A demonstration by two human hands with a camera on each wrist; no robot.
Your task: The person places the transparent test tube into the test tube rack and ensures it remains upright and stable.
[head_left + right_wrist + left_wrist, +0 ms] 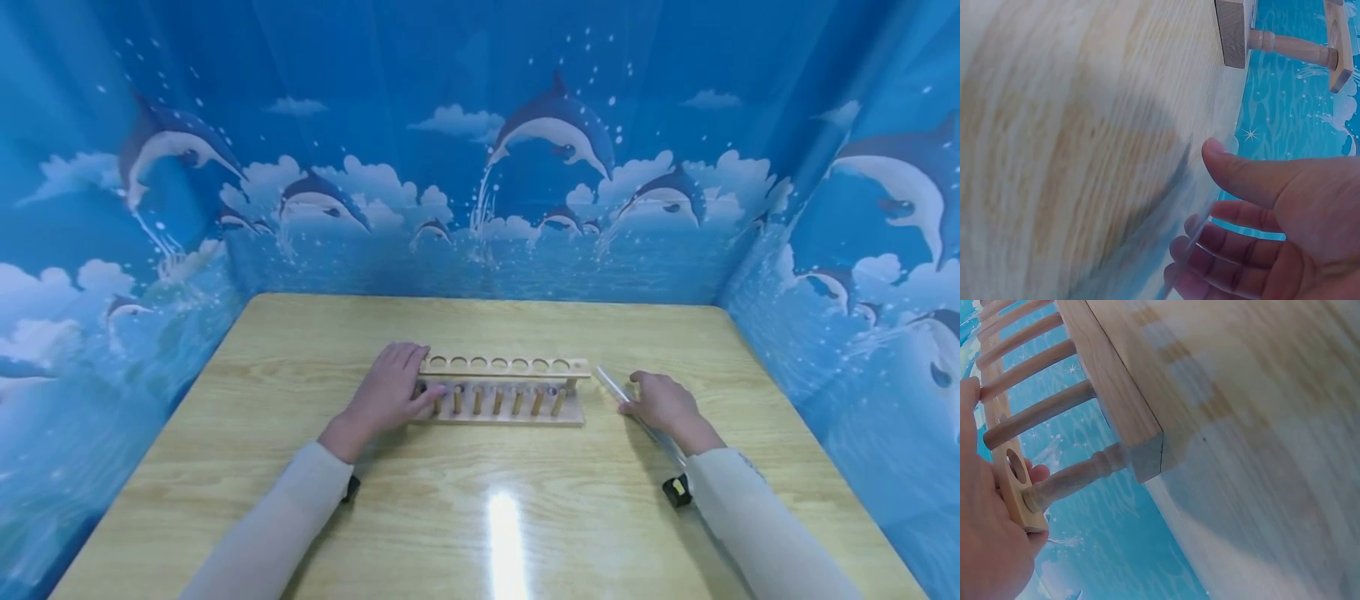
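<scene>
A wooden test tube rack (510,422) stands upright on the table, with a row of round holes in its top bar and several drying pegs on its base. My left hand (392,385) grips its left end; in the left wrist view, fingertips show behind the top bar (1015,487). To the right of the rack, my right hand (662,407) holds a clear glass test tube (613,385) at a slant. In the right wrist view, the tube (1175,275) runs across the curled fingers, with the thumb (1241,175) on the other side. The sleeve partly hides its near end.
The light wood table (420,517) ends at a blue curtain (420,267) printed with dolphins, at the back and both sides. A small black camera (677,490) sits by the right wrist, another (351,488) by the left. Light glares on the tabletop's front.
</scene>
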